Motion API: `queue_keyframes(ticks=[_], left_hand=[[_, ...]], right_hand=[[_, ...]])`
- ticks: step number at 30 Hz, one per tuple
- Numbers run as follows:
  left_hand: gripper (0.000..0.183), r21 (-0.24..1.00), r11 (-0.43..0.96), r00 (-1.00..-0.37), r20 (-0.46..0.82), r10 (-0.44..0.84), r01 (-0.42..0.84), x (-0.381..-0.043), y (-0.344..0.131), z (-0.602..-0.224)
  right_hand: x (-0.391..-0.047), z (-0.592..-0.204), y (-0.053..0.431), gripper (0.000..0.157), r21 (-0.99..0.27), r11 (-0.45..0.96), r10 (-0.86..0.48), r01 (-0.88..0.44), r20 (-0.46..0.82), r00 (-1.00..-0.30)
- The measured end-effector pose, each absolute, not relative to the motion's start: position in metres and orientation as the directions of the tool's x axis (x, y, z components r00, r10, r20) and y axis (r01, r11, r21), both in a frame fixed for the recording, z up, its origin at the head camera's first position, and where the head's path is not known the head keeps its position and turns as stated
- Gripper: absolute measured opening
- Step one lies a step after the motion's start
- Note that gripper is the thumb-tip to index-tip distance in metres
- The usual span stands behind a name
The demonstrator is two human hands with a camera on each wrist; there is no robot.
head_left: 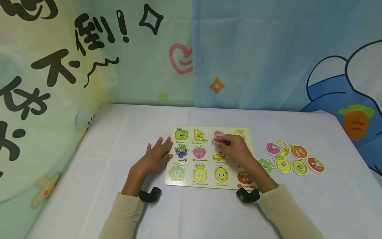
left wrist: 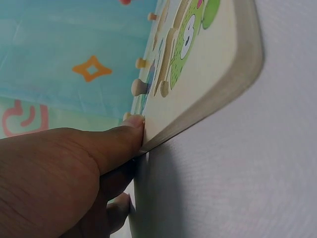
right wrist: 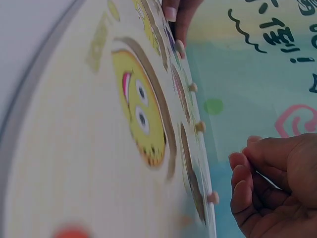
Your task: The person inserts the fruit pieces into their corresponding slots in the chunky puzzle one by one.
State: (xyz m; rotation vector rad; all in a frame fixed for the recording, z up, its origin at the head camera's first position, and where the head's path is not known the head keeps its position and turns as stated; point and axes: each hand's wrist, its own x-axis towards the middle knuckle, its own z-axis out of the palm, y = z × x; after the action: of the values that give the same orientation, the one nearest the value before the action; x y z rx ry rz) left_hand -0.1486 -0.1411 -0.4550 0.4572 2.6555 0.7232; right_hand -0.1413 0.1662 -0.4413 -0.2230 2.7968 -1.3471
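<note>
Puzzle board is being supported flat by the white table, toward twelve o'clock from the beige sleeves. Its nine o'clock edge is being touched by the left hand, whose fingers are being held spread and fairly straight, the thumb being rested on the rim. Over its one o'clock part, the right hand is being held with fingers curled, thumb and forefinger being brought together beside the pink peach; whether anything is being grasped cannot be told. Toward three o'clock, loose fruit pieces are being clustered, one being partly hidden by the right forearm. Toward twelve o'clock, the table is being backed by a printed curtain.
</note>
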Motion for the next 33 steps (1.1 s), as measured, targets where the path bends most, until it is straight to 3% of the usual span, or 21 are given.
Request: queue_keyframes(ticks=[33], left_hand=[[0.060, 0.519, 0.824, -0.896, -0.218, 0.386, 0.228, -0.147, -0.141, -0.459]], right_hand=[[-0.103, -0.451, 0.274, 0.036, -0.693, 0.719, 0.113, 0.050, 0.046, -0.993]])
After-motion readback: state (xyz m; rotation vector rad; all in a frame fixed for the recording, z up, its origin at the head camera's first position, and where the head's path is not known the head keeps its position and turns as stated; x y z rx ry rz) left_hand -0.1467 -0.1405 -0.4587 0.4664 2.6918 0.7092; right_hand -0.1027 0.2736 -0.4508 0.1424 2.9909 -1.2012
